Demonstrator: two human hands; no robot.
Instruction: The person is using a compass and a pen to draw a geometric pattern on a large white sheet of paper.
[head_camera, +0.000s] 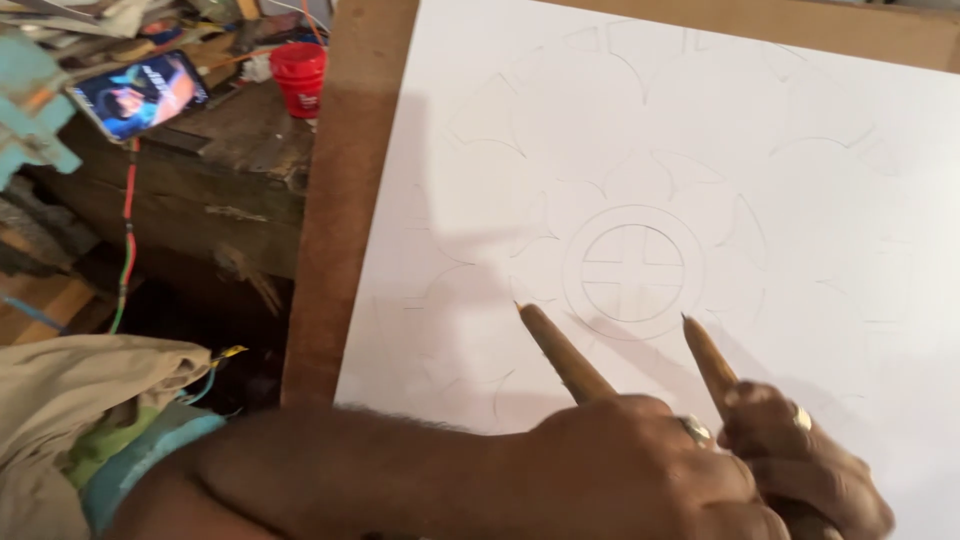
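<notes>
A large white sheet of paper (700, 130) lies on a brown wooden board (345, 210). It carries a faint pencil pattern of petal arcs around a double circle with a cross (633, 272). A wooden compass has two tapered legs, and both tips touch the paper. The left leg (560, 350) ends left of the circle, and the right leg (708, 358) ends at its lower right rim. My left hand (640, 470), with a ring on it, grips the left leg. My right hand (810, 470), also ringed, grips the right leg. The compass joint is hidden under the hands.
Left of the board stands a dark, worn wooden bench (220, 170). On it are a phone with a lit screen (140, 95) and a small red cup (298, 78). A red and green cable (128, 240) hangs down from the phone. Beige cloth (80, 400) lies at the lower left.
</notes>
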